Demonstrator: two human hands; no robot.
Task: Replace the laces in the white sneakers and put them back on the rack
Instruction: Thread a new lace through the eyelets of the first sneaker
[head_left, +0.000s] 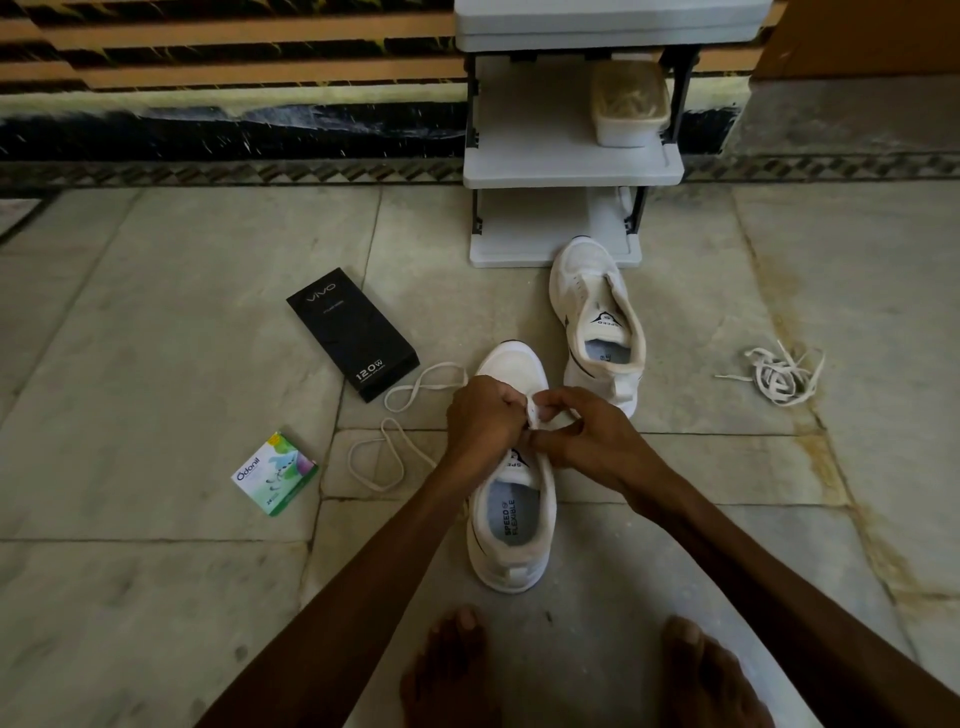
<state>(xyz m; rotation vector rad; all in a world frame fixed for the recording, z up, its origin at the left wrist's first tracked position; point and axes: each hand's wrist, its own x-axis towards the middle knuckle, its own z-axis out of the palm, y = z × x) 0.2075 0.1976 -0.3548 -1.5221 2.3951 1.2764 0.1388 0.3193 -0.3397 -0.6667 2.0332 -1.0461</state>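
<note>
Floor (156, 312): pale stone slabs, bounded at the far edge by a dark skirting.
Rack (571, 169): grey, stood at the floor's far edge; a lidded tub (628, 104) is kept on one shelf.
Near sneaker (511, 551): set mid-floor, toe toward the rack.
Left hand (480, 421): curled tight over the eyelets, clamped on the lace (374, 462), whose loops are trailed leftward.
Right hand (582, 436): thumb and finger pinched together on a white strip, probably the same lace.
Far sneaker (597, 291): laid at the rack's foot.
Old laces (779, 374): heaped toward the floor's right edge.
Boxes: black box (353, 332) and green box (274, 474), left of the sneakers.
</note>
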